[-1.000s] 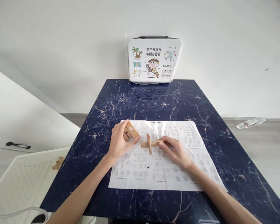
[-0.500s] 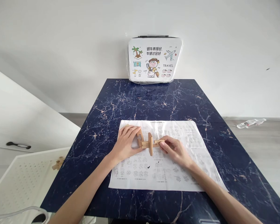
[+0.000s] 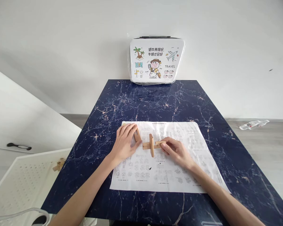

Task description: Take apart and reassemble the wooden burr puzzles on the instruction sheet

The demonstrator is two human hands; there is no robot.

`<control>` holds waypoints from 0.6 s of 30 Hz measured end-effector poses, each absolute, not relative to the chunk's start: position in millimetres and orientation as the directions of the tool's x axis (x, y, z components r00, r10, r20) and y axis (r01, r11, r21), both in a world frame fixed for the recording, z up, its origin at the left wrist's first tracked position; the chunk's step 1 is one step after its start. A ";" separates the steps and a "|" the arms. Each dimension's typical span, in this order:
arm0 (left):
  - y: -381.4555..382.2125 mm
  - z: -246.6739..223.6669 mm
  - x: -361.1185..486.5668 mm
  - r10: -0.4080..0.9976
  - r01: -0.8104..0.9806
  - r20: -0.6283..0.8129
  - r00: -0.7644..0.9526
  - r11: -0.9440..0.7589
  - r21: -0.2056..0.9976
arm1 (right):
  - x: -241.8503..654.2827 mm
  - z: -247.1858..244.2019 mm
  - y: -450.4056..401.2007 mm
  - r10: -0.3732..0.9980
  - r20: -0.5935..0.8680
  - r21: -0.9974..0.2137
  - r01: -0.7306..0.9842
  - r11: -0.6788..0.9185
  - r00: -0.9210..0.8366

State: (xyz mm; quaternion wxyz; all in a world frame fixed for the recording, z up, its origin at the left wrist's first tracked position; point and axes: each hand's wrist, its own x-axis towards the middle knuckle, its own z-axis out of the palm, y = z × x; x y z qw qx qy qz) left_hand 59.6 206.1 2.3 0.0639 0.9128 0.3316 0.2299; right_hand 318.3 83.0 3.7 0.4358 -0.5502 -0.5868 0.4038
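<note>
My right hand [image 3: 175, 150] pinches the right end of a wooden puzzle assembly [image 3: 152, 145], where an upright slotted plate sits crosswise around horizontal bars. To its left, my left hand [image 3: 125, 142] is closed on a flat wooden puzzle piece [image 3: 137, 135] that has a slot in it. A small gap separates this piece from the left end of the assembly. Part of the flat piece is covered by my left fingers. Beneath both hands lies a white instruction sheet [image 3: 141, 185] printed with small puzzle diagrams.
The sheet rests on a dark blue marble-patterned table [image 3: 151, 106]. A white cartoon-printed case [image 3: 157, 61] in clear plastic stands at the far edge. At left, a white perforated basket [image 3: 16, 179] holds wooden pieces [image 3: 58, 164]. Plastic bottles [image 3: 254, 124] lie on the floor at right.
My left hand has drawn the flat slotted piece leftward, away from the end of the assembly. My right hand and the assembly have stayed almost in place.
</note>
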 end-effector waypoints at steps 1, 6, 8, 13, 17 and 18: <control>206.7 3.1 59.4 0.632 0.573 0.408 0.658 -0.773 0.274 | 318.1 4.0 83.0 0.998 0.067 -0.953 0.295 0.069 -0.015; 202.3 13.4 61.1 0.588 0.462 0.600 0.543 -0.806 0.371 | 317.0 5.2 83.4 0.997 0.074 -0.946 0.314 0.074 -0.012; 196.9 16.9 63.1 0.560 0.399 0.632 0.536 -0.828 0.395 | 316.4 4.8 83.7 0.998 0.064 -0.950 0.306 0.065 -0.014; 182.4 16.2 70.6 0.451 0.256 0.534 0.715 -0.880 0.401 | 313.3 2.5 84.3 0.999 0.028 -0.983 0.178 0.034 -0.035; 177.4 12.3 73.7 0.417 0.236 0.413 0.809 -0.875 0.422 | 309.8 3.6 83.8 0.997 0.025 -0.994 0.102 0.033 -0.079; 177.1 11.5 73.7 0.417 0.236 0.402 0.815 -0.873 0.426 | 309.0 4.4 83.5 0.996 0.023 -0.995 0.094 0.032 -0.086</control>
